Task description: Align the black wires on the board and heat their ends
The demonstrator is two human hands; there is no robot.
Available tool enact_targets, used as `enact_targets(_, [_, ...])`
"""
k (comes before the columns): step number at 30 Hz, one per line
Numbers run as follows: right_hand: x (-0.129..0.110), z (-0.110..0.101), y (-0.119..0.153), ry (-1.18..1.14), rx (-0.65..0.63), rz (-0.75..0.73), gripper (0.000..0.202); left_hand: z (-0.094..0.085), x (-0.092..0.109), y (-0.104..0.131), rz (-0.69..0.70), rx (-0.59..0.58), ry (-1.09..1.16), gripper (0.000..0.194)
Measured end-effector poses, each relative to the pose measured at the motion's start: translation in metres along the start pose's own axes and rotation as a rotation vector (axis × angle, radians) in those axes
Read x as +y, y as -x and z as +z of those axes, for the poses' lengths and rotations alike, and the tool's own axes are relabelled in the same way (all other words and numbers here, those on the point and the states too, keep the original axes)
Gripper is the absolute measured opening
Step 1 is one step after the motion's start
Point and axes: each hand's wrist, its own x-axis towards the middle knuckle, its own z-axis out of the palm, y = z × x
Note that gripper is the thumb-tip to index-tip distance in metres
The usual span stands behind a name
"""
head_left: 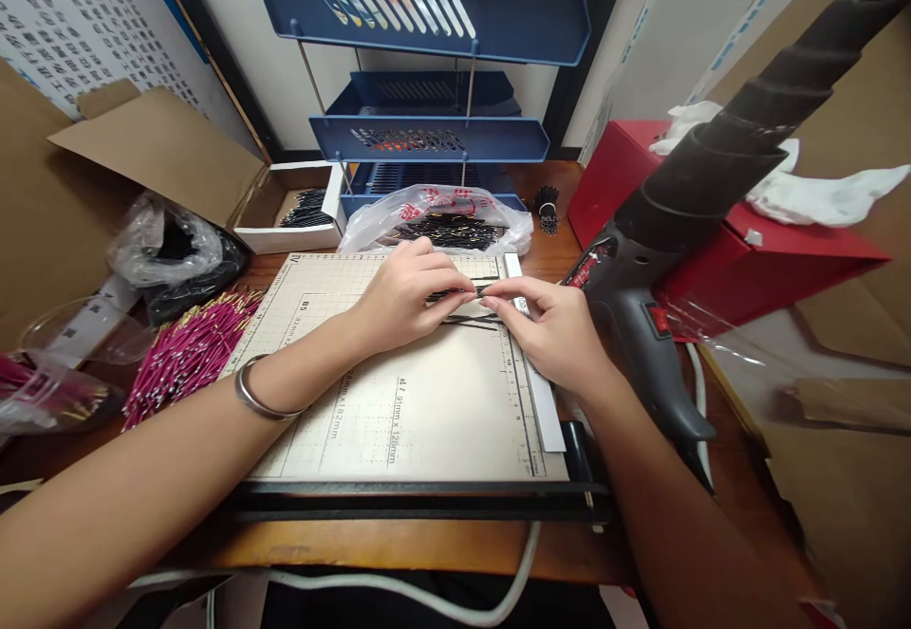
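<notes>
Over the right part of a cream paper trimmer board (441, 411), my two hands meet fingertip to fingertip. My left hand (413, 295) pinches thin black cords between thumb and fingers; how many is hidden. From the right, my right hand (559, 330) closes thumb and forefinger on the tip of a black cord at the same spot. A few more black cords (474, 323) lie on the board beneath my fingers. The white strip (545, 411) along the board's right edge runs under my right hand.
Behind the board lies a plastic bag (441, 221) of black cords, before a blue tiered rack (427, 140). Magenta cords (192, 349) are heaped at left, near an open white box (285, 231). A heat gun (647, 278) and red box (754, 268) stand at right.
</notes>
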Motion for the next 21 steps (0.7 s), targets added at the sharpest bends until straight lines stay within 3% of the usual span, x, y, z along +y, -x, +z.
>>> enact_targets(15, [-0.0038,-0.0005,-0.0002,-0.007,0.004,-0.002,0.022,-0.0015,0.0008,0.0019,0.048,0.077,0.014,0.024])
enact_targets(21, [-0.0057,-0.0014,-0.0002,-0.032,-0.011,-0.012,0.018,-0.0025,0.0017,0.0017,-0.003,0.059,0.014,0.027])
